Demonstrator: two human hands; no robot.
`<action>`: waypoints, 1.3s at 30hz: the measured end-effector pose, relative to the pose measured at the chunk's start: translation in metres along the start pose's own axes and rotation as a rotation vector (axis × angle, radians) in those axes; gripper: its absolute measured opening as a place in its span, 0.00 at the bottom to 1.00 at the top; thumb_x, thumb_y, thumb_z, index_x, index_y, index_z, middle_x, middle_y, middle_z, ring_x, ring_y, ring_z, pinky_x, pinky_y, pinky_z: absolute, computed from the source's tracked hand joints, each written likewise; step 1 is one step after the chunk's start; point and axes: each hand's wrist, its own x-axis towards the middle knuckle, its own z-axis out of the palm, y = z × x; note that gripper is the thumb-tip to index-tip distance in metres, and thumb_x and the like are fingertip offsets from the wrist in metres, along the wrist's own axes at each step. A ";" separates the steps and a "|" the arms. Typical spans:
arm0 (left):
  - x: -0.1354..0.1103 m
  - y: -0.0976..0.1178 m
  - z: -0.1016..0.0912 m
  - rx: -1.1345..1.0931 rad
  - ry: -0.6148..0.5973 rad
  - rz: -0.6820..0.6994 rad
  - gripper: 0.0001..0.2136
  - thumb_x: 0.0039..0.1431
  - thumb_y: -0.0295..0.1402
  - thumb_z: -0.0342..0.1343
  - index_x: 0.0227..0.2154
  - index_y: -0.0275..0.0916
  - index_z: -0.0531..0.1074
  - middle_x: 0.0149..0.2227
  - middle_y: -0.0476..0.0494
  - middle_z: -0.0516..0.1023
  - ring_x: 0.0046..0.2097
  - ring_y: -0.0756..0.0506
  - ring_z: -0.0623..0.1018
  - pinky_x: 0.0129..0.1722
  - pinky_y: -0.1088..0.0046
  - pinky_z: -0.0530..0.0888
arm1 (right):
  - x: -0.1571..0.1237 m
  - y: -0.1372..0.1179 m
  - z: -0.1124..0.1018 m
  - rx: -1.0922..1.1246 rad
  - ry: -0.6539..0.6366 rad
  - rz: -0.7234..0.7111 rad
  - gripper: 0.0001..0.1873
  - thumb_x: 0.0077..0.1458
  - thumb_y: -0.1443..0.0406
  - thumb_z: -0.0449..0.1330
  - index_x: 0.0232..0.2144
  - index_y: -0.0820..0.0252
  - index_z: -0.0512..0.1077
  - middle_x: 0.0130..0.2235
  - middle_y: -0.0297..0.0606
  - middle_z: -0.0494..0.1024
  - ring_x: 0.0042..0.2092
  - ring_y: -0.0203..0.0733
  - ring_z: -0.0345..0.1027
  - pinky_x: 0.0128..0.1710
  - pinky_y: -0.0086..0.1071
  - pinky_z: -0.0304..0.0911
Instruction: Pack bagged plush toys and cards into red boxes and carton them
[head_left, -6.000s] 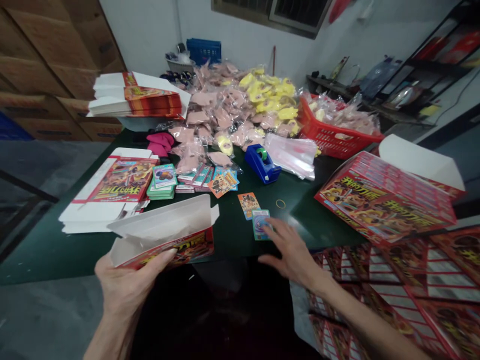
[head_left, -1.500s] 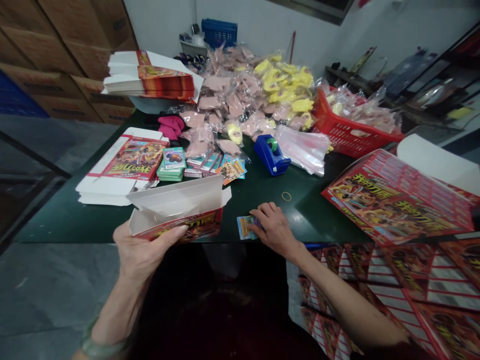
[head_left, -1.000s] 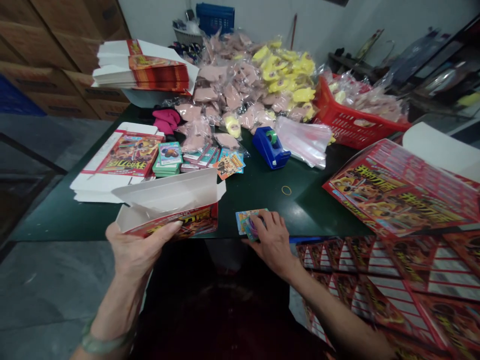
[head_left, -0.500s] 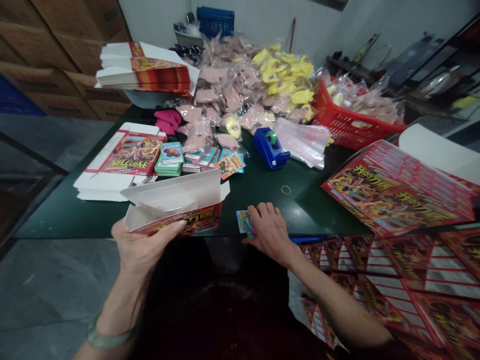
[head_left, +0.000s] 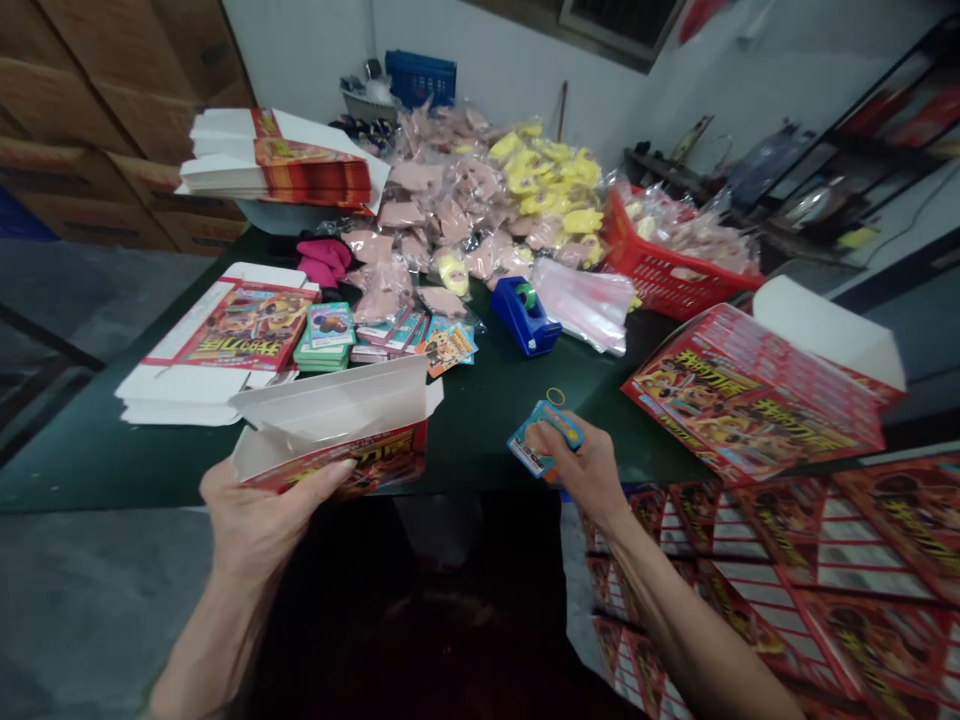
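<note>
The right hand [head_left: 589, 468] has now lifted a small glossy trading card [head_left: 541, 437] with a blue border off the dark green desk [head_left: 480, 450]. Moments earlier the card lay flat beneath the fingers [head_left: 559, 420]; now those fingers are pressed together and pinch it, tilted, above the desk. They hide part of its face, and its picture is too small to make out. Just below them, an orange edge shows against the palm, too hidden to tell what it is.

The left hand [head_left: 259, 525] still cradles an open red cardboard box [head_left: 337, 465], its fingers slightly spread along the printed glossy front. The box's white inner flaps stand open, hiding most of the inside. Bare desk lies between the box and the right fingers.

Just beyond the right fingers lies a thin rubber band [head_left: 556, 396], with a chunky blue tape dispenser [head_left: 525, 317] farther on. Beyond the left fingers sit a stack of green-edged cards [head_left: 322, 352] and flat printed box blanks [head_left: 225, 340]. Right of the right fingers lies a pile of flat red boxes [head_left: 750, 395]. Farther off, translucent plastic bags of pink and yellow shapes [head_left: 465, 200] heap up.
</note>
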 end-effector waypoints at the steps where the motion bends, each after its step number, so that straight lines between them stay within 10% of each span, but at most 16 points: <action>1: 0.001 0.001 0.000 -0.051 -0.007 -0.016 0.17 0.29 0.36 0.69 0.25 0.32 0.75 0.25 0.44 0.79 0.25 0.46 0.77 0.27 0.73 0.78 | 0.005 -0.001 -0.004 0.147 0.023 0.102 0.13 0.55 0.58 0.56 0.23 0.59 0.67 0.22 0.29 0.66 0.25 0.33 0.60 0.26 0.28 0.56; 6: 0.004 0.009 0.002 -0.132 -0.077 0.031 0.15 0.28 0.29 0.70 0.24 0.34 0.75 0.21 0.49 0.79 0.22 0.48 0.76 0.23 0.77 0.76 | 0.024 -0.014 -0.017 0.664 0.048 0.365 0.13 0.41 0.57 0.63 0.27 0.60 0.70 0.25 0.31 0.73 0.27 0.37 0.67 0.28 0.30 0.63; 15: 0.000 0.041 0.028 -0.263 -0.501 0.141 0.09 0.40 0.31 0.66 0.27 0.35 0.77 0.23 0.48 0.79 0.22 0.50 0.76 0.21 0.80 0.73 | 0.036 -0.098 -0.038 0.626 0.220 -0.239 0.13 0.42 0.64 0.68 0.32 0.56 0.70 0.28 0.31 0.76 0.28 0.36 0.71 0.30 0.30 0.68; 23: -0.007 0.045 0.024 -0.419 -0.559 -0.024 0.12 0.40 0.30 0.67 0.31 0.34 0.77 0.27 0.46 0.80 0.26 0.49 0.77 0.26 0.79 0.75 | 0.024 -0.121 0.020 -0.011 0.183 -0.725 0.11 0.52 0.72 0.60 0.37 0.53 0.71 0.32 0.32 0.76 0.34 0.36 0.70 0.34 0.32 0.67; 30: -0.009 0.046 0.022 -0.448 -0.558 -0.064 0.12 0.38 0.30 0.68 0.29 0.35 0.77 0.25 0.46 0.80 0.24 0.48 0.77 0.23 0.78 0.75 | 0.010 -0.113 0.021 -0.314 0.238 -1.019 0.24 0.51 0.76 0.58 0.48 0.51 0.67 0.35 0.35 0.76 0.36 0.40 0.67 0.34 0.36 0.66; 39: -0.010 0.041 0.021 -0.440 -0.580 -0.031 0.16 0.37 0.32 0.69 0.33 0.36 0.77 0.28 0.46 0.79 0.28 0.46 0.78 0.27 0.74 0.76 | -0.008 -0.118 0.035 -0.552 -0.045 -0.869 0.09 0.58 0.65 0.54 0.38 0.61 0.72 0.35 0.41 0.74 0.38 0.43 0.63 0.35 0.37 0.57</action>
